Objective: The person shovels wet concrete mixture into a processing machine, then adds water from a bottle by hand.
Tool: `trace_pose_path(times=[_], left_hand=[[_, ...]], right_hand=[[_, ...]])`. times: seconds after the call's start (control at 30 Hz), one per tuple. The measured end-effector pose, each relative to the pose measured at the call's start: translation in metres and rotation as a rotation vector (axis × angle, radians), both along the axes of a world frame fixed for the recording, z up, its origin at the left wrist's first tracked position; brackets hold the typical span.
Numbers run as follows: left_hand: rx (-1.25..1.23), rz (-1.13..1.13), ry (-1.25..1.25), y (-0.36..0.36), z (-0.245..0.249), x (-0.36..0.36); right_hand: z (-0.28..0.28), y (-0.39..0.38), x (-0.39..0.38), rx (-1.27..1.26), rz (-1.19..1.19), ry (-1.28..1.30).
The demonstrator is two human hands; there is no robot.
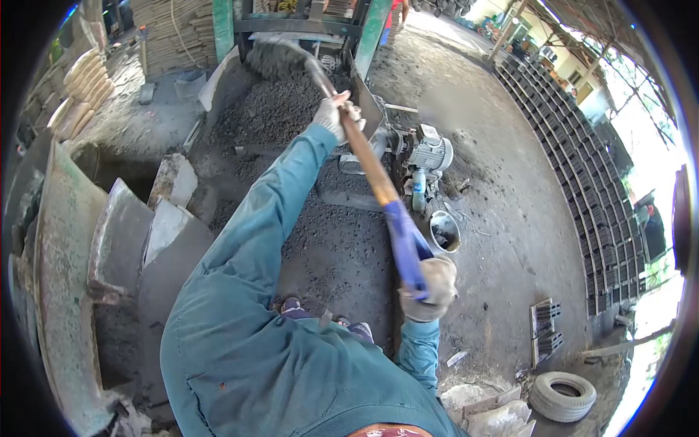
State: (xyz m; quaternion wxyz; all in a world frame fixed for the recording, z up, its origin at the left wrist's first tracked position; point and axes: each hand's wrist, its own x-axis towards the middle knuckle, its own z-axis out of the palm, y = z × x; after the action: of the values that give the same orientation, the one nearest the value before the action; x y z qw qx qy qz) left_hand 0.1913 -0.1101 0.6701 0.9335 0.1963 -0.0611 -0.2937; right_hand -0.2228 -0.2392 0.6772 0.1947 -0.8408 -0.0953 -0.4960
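I hold a long shovel with a wooden shaft (368, 164) and a blue grip end. My left hand (336, 115), gloved, is closed around the shaft high up. My right hand (431, 289), also gloved, grips the blue handle near my body. The shovel blade (277, 58) is raised and loaded with dark grey gravelly mix, above a heap of the same mix (273, 113) in a trough. My sleeves are teal.
An electric motor (429, 154) and a small bucket (444, 231) sit right of the heap. Concrete mixer paddles (120, 233) stand at left. Rows of dark blocks (582, 160) line the ground at right. A tyre (562, 397) lies at lower right, stacked sacks (86, 84) at upper left.
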Motion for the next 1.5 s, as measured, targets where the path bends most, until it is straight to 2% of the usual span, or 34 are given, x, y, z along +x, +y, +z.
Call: trace_pose_path(times=[0.03,0.07,0.1,0.17,0.23,0.27,0.3,0.37,0.43,0.47,0.5,0.53,0.57,0.63,0.73,0.77,0.8,0.83,0.87,0.9,0.97,1.0,1.03,1.1,1.2,1.3,1.37,1.43,1.47,1.5], left_hand=[[-0.007,-0.012,-0.038,0.013,-0.016,0.005],[0.084,0.055,-0.050,0.027,-0.031,-0.005],[0.151,0.005,-0.036,0.040,-0.068,0.004],[0.379,0.109,0.148,0.060,-0.078,-0.020],[0.385,0.076,0.174,0.065,-0.096,-0.018],[0.331,0.061,0.137,0.071,-0.091,-0.022],[0.256,0.138,0.128,0.075,-0.075,-0.030],[0.168,0.090,0.028,0.091,-0.054,-0.037],[0.146,0.082,-0.099,0.108,-0.050,-0.027],[0.178,0.122,-0.115,0.116,-0.049,-0.027],[0.230,0.188,-0.039,0.122,-0.051,-0.028],[0.279,0.202,0.031,0.131,-0.073,-0.022],[0.331,0.221,0.099,0.135,-0.098,-0.020],[0.320,0.151,-0.004,0.137,-0.108,-0.045],[0.238,0.055,-0.064,0.117,-0.102,-0.130],[0.222,0.042,-0.098,0.110,-0.110,-0.155],[0.208,0.004,-0.087,0.100,-0.120,-0.183],[0.234,-0.002,-0.028,0.091,-0.130,-0.212],[0.242,-0.021,0.062,0.082,-0.142,-0.238],[0.250,-0.038,0.135,0.074,-0.161,-0.261],[0.335,-0.056,0.484,0.056,-0.193,-0.302],[0.392,-0.066,0.601,0.049,-0.216,-0.316],[0.410,-0.099,0.731,0.040,-0.242,-0.327],[0.461,-0.127,0.889,0.027,-0.288,-0.341],[0.629,-0.127,0.933,-0.008,-0.314,-0.345],[0.643,-0.209,0.961,-0.036,-0.352,-0.328],[0.748,-0.272,0.907,-0.064,-0.345,-0.319],[0.846,-0.286,0.930,-0.087,-0.362,-0.301],[0.830,-0.337,0.815,-0.092,-0.397,-0.286],[0.908,-0.388,0.856,-0.101,-0.420,-0.260]], right_hand=[[0.003,0.013,0.004,-0.129,0.048,0.104],[-0.017,0.026,0.007,-0.238,-0.041,0.164],[-0.022,0.044,0.008,-0.267,-0.016,0.299],[-0.104,0.059,0.009,-0.269,-0.059,0.475],[-0.169,0.060,0.011,-0.177,-0.090,0.492],[-0.185,0.050,0.011,-0.122,-0.019,0.690],[-0.205,0.040,0.009,-0.034,0.075,0.627],[-0.152,0.057,0.012,0.331,0.172,0.458],[-0.159,0.059,0.007,0.703,0.176,0.523],[-0.164,0.055,0.006,0.887,0.160,0.660],[-0.169,0.050,0.007,1.073,0.148,0.792],[-0.164,0.052,0.012,1.429,0.265,0.780],[-0.161,0.049,0.012,1.345,0.258,0.804],[-0.194,0.039,-0.009,1.287,0.177,0.976],[-0.244,0.015,-0.064,1.510,-0.012,0.866],[-0.250,0.003,-0.086,1.699,-0.067,0.797],[-0.260,-0.012,-0.109,1.641,-0.085,0.722],[-0.284,-0.030,-0.137,1.659,-0.107,0.604],[-0.287,-0.047,-0.166,1.528,-0.220,0.619],[-0.293,-0.059,-0.192,1.516,-0.302,0.571],[-0.271,-0.076,-0.231,1.747,-0.298,0.282],[-0.252,-0.086,-0.249,1.594,-0.346,0.503],[-0.240,-0.091,-0.263,1.597,-0.353,0.556],[-0.197,-0.092,-0.277,1.765,-0.264,0.644],[-0.153,-0.073,-0.265,1.861,-0.345,0.519],[-0.162,-0.051,-0.242,2.043,-0.410,0.523],[-0.190,-0.029,-0.208,2.113,-0.458,0.432],[-0.221,-0.013,-0.156,2.335,-0.378,0.293],[-0.235,-0.010,-0.125,2.372,-0.305,0.277],[-0.252,-0.005,-0.094,2.324,-0.304,0.290]])
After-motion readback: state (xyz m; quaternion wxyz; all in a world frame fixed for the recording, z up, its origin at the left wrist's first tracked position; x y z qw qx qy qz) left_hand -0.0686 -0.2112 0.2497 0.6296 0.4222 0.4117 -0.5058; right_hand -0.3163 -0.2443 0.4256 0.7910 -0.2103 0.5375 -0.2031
